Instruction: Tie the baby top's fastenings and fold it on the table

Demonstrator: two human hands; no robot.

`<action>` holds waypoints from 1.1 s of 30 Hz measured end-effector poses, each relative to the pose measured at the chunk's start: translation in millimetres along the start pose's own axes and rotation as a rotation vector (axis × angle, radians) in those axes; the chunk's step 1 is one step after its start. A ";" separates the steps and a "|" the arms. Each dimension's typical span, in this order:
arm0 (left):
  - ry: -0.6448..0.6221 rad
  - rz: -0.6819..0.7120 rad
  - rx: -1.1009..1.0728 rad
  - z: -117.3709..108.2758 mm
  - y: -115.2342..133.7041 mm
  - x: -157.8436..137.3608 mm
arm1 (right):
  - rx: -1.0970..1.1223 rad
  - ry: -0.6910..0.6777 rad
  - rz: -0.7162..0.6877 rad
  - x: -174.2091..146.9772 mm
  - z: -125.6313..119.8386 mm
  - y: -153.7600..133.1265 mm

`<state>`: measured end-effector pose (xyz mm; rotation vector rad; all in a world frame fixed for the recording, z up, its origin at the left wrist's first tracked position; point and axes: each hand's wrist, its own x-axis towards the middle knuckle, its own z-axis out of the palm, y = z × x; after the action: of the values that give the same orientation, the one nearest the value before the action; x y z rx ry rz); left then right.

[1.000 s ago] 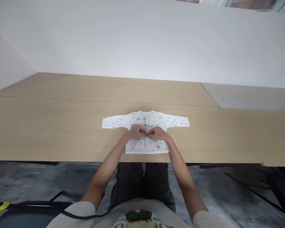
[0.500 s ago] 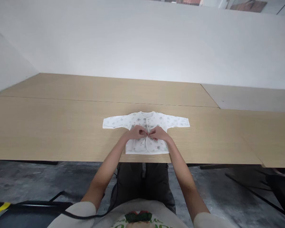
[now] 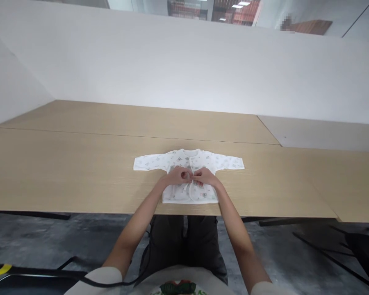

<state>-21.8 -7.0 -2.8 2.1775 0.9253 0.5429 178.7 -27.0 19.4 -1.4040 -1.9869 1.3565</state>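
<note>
A small white baby shirt [image 3: 175, 194] with a grey print lies flat on the wooden table, its sleeves spread to both sides and its collar away from me. Both hands meet at its front opening, about halfway down. My left hand [image 3: 178, 176] pinches the left side of the front edge, thumb and forefinger curled into a ring. Opposite it, my right hand [image 3: 205, 176] pinches the other edge, fingertips touching or nearly touching those of the left. The fastening between the fingertips is hidden.
The light wooden table [image 3: 80, 172] reaches far to both sides, with seams between its panels. A white partition [image 3: 172, 61] stands behind it. A black chair [image 3: 363, 250] is on the floor at the right, and another dark chair [image 3: 37, 282] is at lower left.
The view has tilted up slightly, so the scene sits lower. Both hands stay at the shirt's front; the left fingers have curled more and the fingertips have shifted a little.
</note>
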 end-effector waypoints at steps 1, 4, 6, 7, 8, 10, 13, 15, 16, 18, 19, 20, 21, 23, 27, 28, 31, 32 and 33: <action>0.008 0.000 0.018 -0.1 -0.4 -0.1 | 0.023 -0.004 0.000 0.1 -1.3 0.5; 0.007 -0.009 0.053 -0.5 -0.6 -0.4 | 0.074 -0.006 0.032 -0.2 -7.3 3.0; -0.011 -0.014 0.050 -1.1 0.1 -0.9 | 0.089 -0.026 0.073 -1.0 -11.9 6.3; -0.020 -0.015 0.043 -1.8 0.8 -1.4 | 0.095 -0.045 0.092 -1.4 -14.0 8.4; -0.026 -0.016 0.032 -2.9 2.0 -1.9 | 0.099 -0.066 0.104 -1.8 -16.0 10.7; -0.041 -0.016 -0.003 -7.0 5.1 -2.7 | 0.108 -0.087 0.122 -1.4 -19.5 14.9; -0.073 -0.019 -0.069 -17.5 9.2 0.7 | 0.112 0.051 0.158 5.9 -23.6 15.6; -0.023 -0.039 -0.072 -24.4 8.9 9.3 | 0.044 0.260 0.170 17.5 -25.3 9.6; 0.043 -0.068 -0.056 -26.6 7.4 15.8 | -0.017 0.379 0.166 25.2 -25.4 4.8; 0.240 -0.165 -0.003 -26.6 2.0 31.7 | -0.156 0.562 0.158 43.0 -22.7 -6.1; 0.349 -0.224 0.023 -24.2 -1.5 39.9 | -0.212 0.605 0.166 51.9 -19.7 -11.1; 0.442 -0.278 0.045 -20.2 -5.1 47.4 | -0.259 0.613 0.185 60.2 -15.5 -15.1; 0.517 -0.323 0.063 -15.2 -8.7 53.8 | -0.302 0.595 0.213 67.3 -10.4 -17.9; 0.602 -0.372 0.098 -3.8 -15.0 61.6 | -0.395 0.546 0.252 77.1 1.0 -19.2; 0.582 -0.335 0.180 11.6 -21.8 62.2 | -0.505 0.540 0.235 81.2 13.2 -11.3; 0.573 -0.322 0.189 12.7 -22.1 61.3 | -0.480 0.540 0.240 80.5 12.3 -8.9; 0.548 -0.318 0.211 11.9 -21.0 60.2 | -0.323 0.531 0.250 78.1 2.7 -2.8; 0.530 -0.315 0.219 11.1 -20.4 60.5 | -0.270 0.527 0.238 77.5 -1.2 -1.2; 0.514 -0.310 0.226 10.5 -19.8 60.9 | -0.224 0.524 0.221 77.0 -4.7 0.1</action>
<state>15.5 43.8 -18.2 2.0604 1.6345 0.8994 147.9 42.0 4.1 -1.8920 -1.7021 0.7400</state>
